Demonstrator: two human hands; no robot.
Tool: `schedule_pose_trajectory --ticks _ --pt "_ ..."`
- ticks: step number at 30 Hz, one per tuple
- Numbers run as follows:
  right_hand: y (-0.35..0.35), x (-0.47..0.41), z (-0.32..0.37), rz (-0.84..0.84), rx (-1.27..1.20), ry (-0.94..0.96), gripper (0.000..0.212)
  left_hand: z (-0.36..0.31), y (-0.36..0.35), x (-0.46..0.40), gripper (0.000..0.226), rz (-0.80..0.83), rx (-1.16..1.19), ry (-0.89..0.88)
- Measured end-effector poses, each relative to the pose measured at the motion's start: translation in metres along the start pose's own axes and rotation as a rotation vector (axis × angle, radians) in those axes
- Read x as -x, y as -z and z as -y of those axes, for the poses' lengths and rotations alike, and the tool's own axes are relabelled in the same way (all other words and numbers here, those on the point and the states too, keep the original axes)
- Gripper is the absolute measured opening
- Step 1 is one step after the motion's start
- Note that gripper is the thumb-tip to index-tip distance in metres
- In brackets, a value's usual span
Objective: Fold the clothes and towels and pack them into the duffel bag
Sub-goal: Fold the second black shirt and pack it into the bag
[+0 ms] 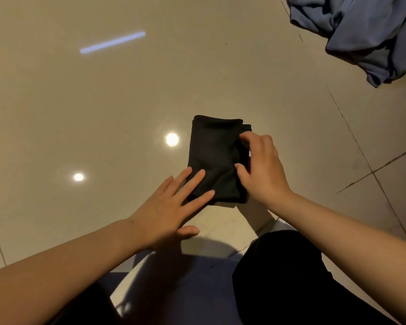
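Observation:
A black garment [215,156], folded into a small thick rectangle, lies on the glossy beige floor tiles in front of me. My left hand [174,207] lies flat with straight fingers pressing on its near left corner. My right hand [263,167] is at its right edge, fingers and thumb curled and pinching the folded layers there. A crumpled blue garment [366,34] lies in a heap at the far right. The duffel bag is not in view.
My knee in black trousers [286,277] is at the lower right, with a white shoe [277,226] just behind the folded piece. Dark grout lines [352,130] cross the floor on the right. Ceiling lights reflect off the tiles at left.

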State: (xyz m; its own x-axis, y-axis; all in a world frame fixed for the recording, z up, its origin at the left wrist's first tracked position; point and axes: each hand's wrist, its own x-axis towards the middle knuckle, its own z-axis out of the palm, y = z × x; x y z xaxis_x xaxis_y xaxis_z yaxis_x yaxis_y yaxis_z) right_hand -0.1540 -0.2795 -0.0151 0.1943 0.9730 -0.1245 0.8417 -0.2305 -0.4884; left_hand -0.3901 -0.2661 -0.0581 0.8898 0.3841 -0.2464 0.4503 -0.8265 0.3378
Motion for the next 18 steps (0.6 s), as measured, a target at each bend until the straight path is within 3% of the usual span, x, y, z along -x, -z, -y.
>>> schedule_pose_trajectory --ticks 2,3,5,7,11,14,18 --pt "0.0 0.002 0.001 -0.012 0.127 0.34 0.048 0.009 -0.006 -0.002 0.075 0.035 -0.047 -0.074" --pt "-0.004 0.004 0.0 0.06 0.144 0.434 0.046 0.011 -0.007 -0.006 0.075 0.03 -0.055 -0.105" --pt "-0.011 0.005 -0.005 0.23 0.086 0.311 0.052 0.013 -0.006 -0.014 0.074 0.022 -0.067 -0.159" --pt "-0.011 0.002 -0.02 0.295 0.039 0.136 0.064 0.011 -0.005 -0.02 0.072 -0.01 -0.048 -0.187" --pt "0.01 0.0 -0.049 0.35 0.063 0.025 0.088 0.006 -0.005 -0.028 0.077 -0.087 0.014 0.08" --pt "0.022 0.002 -0.065 0.345 0.046 -0.046 0.096 0.016 -0.005 -0.035 0.092 0.019 -0.042 0.286" --pt "0.037 -0.008 -0.085 0.256 0.06 -0.186 0.103 0.023 -0.011 -0.04 0.103 0.09 0.003 0.346"
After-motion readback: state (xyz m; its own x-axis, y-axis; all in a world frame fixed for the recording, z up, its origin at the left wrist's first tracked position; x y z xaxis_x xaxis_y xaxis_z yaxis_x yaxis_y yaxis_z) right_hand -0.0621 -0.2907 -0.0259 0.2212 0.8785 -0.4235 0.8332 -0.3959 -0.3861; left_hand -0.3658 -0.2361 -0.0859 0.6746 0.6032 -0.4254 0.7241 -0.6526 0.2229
